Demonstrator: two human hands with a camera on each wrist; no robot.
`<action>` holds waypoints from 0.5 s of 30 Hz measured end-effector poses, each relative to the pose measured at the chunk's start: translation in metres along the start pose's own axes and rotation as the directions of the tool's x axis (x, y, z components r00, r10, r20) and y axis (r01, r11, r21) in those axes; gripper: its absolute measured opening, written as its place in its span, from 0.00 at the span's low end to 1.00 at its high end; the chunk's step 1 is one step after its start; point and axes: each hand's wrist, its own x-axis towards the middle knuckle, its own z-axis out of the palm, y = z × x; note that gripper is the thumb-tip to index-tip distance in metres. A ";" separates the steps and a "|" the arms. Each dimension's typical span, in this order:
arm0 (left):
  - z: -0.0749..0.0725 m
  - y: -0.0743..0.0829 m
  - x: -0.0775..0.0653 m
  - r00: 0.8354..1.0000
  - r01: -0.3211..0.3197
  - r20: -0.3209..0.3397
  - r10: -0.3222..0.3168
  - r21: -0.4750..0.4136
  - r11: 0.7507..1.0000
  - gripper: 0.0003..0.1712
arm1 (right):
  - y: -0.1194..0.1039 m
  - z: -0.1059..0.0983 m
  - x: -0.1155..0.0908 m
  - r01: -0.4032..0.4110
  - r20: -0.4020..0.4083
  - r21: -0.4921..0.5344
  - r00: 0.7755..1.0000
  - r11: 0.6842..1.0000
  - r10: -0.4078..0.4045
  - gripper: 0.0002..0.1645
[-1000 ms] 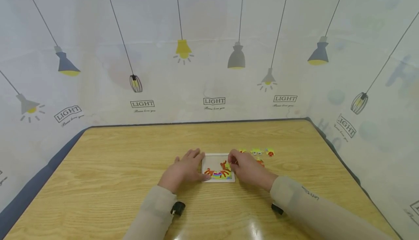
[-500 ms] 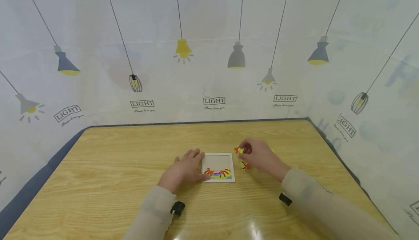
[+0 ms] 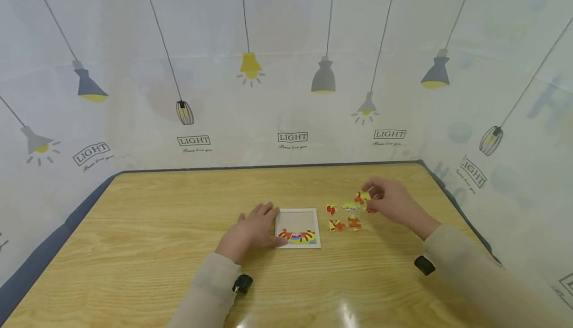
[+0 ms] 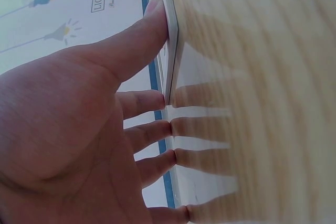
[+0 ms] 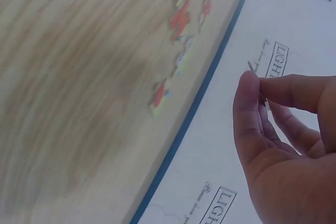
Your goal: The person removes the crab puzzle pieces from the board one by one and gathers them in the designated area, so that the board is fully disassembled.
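Note:
A square white-rimmed puzzle tray (image 3: 319, 228) lies on the table, its lower part filled with orange, yellow and rainbow pieces and its upper part bare. My left hand (image 3: 257, 226) rests at its left side. In the left wrist view the thumb (image 4: 152, 32) lies on the tray's edge and the straight fingers touch the tabletop. Right of the tray, my right hand (image 3: 396, 204) pinches an orange-and-yellow puzzle piece (image 3: 361, 198) between thumb and fingers. The right wrist view shows this piece edge-on, lifted off the table.
Several loose puzzle pieces (image 3: 337, 225) lie between the tray and my right hand, including a red-and-yellow piece (image 3: 331, 209) and a piece (image 5: 159, 96) nearest that hand. Behind the wooden table (image 3: 179, 194) stands a white wall covering (image 3: 286, 104) printed with lamps.
The orange-and-yellow piece, over the tray's right side a second ago, has moved right and away with my right hand, past the loose pieces. The left hand and the tray have stayed put.

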 end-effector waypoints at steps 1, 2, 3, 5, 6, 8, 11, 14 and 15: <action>0.000 0.000 0.000 1.000 0.000 0.001 0.000 0.003 1.000 0.53 | 0.004 -0.001 -0.002 -0.004 0.004 0.001 1.000 1.000 0.004 0.22; 0.000 0.000 0.001 1.000 0.001 0.002 -0.001 0.005 1.000 0.53 | 0.007 -0.001 -0.003 -0.013 0.013 0.012 1.000 1.000 0.013 0.23; 0.000 0.000 0.001 1.000 0.001 0.003 -0.001 0.006 1.000 0.53 | 0.011 -0.001 -0.005 -0.021 0.022 0.024 1.000 0.999 0.021 0.23; 0.000 0.000 0.001 1.000 0.003 0.004 -0.003 0.010 1.000 0.53 | 0.020 0.000 -0.007 -0.027 0.029 0.023 0.999 0.999 0.026 0.23; -0.001 0.000 0.001 1.000 0.004 0.005 -0.004 0.010 1.000 0.53 | 0.024 0.002 -0.008 -0.037 0.036 0.029 0.999 0.999 0.036 0.23; -0.001 0.001 0.001 1.000 0.008 0.007 -0.008 0.010 1.000 0.53 | 0.033 0.004 -0.011 -0.051 0.052 0.033 0.997 0.998 0.050 0.23; 0.001 -0.001 0.003 1.000 0.013 0.012 -0.013 0.010 1.000 0.53 | 0.042 0.007 -0.014 -0.065 0.081 0.023 0.995 0.998 0.063 0.22; 0.002 -0.002 0.005 1.000 0.013 0.012 -0.013 0.014 1.000 0.53 | 0.049 0.009 -0.017 -0.085 0.128 0.033 0.989 0.996 0.080 0.20; 0.003 -0.002 0.006 1.000 0.012 0.011 -0.012 0.016 1.000 0.53 | 0.050 0.010 -0.017 -0.092 0.140 0.031 0.986 0.995 0.087 0.19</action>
